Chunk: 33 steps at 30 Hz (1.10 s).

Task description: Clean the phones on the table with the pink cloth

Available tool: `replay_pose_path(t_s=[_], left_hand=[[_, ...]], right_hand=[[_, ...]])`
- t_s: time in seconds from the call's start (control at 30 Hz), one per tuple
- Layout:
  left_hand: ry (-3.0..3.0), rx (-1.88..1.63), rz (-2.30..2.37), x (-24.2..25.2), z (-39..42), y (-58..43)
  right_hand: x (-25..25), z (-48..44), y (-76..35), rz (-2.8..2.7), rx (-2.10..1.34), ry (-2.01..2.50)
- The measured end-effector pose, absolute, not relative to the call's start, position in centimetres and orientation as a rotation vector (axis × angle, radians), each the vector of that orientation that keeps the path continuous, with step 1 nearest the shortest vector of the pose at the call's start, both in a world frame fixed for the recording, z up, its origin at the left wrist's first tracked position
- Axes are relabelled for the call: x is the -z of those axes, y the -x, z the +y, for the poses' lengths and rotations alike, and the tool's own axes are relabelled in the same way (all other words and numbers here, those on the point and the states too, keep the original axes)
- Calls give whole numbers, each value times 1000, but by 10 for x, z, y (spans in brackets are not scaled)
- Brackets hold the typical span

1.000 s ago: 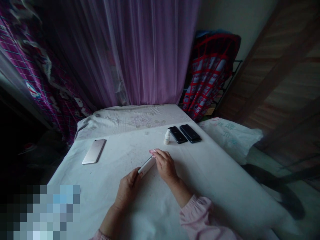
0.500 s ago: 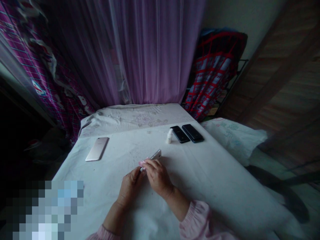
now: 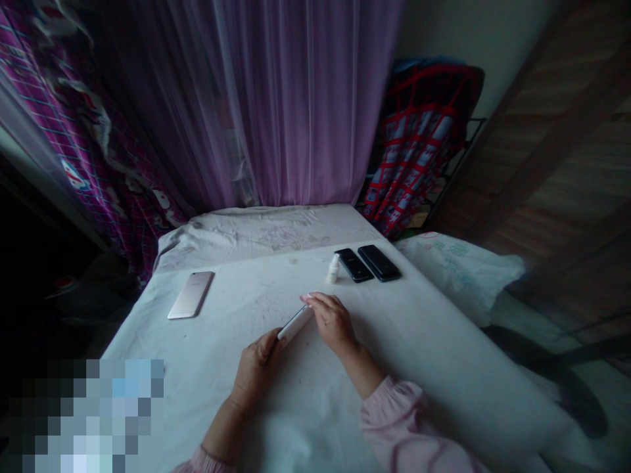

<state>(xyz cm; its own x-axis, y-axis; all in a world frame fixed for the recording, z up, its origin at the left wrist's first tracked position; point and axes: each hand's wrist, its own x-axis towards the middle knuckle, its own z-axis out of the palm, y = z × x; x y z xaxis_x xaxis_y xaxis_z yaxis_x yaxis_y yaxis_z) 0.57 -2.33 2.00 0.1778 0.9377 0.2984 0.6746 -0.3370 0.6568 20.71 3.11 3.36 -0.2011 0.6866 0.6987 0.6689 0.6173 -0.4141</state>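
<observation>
My left hand [image 3: 255,371] grips the lower end of a white smartphone [image 3: 294,326], which is tilted up from the white-covered table [image 3: 419,355]. My right hand [image 3: 333,323] lies just beyond it, with its fingertips at the phone's far end. A bit of pink shows at those fingertips, too small to identify. Farther up the table stand a small white bottle [image 3: 333,269] and two black smartphones [image 3: 353,265] [image 3: 379,263] side by side. A rose-gold smartphone [image 3: 190,295] lies face down at the left.
A rumpled pale cloth [image 3: 256,233] covers the table's far end, before a purple sheer curtain [image 3: 305,98]. A patterned red bag [image 3: 419,144] hangs at the back right. A printed white pillow [image 3: 458,276] lies past the right edge.
My right hand has slid back along the phone toward its far end, uncovering the phone's middle. The phone now tilts differently in my left hand. The other objects have not moved.
</observation>
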Motion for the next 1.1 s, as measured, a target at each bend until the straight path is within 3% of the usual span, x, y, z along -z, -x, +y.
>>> replay_pose_path(t_s=[0.3,0.7,1.1], left_hand=[[-2084,-946,1480,-20,-24,-5],[-2103,-1107,1434,-10,-22,-3],[-2064,-1016,1450,-17,-24,-6]], right_hand=[[-31,29,-202,-1845,-73,1152],[-40,-17,-158,-2048,-106,888],[-27,20,-198,-1960,-8,1012]])
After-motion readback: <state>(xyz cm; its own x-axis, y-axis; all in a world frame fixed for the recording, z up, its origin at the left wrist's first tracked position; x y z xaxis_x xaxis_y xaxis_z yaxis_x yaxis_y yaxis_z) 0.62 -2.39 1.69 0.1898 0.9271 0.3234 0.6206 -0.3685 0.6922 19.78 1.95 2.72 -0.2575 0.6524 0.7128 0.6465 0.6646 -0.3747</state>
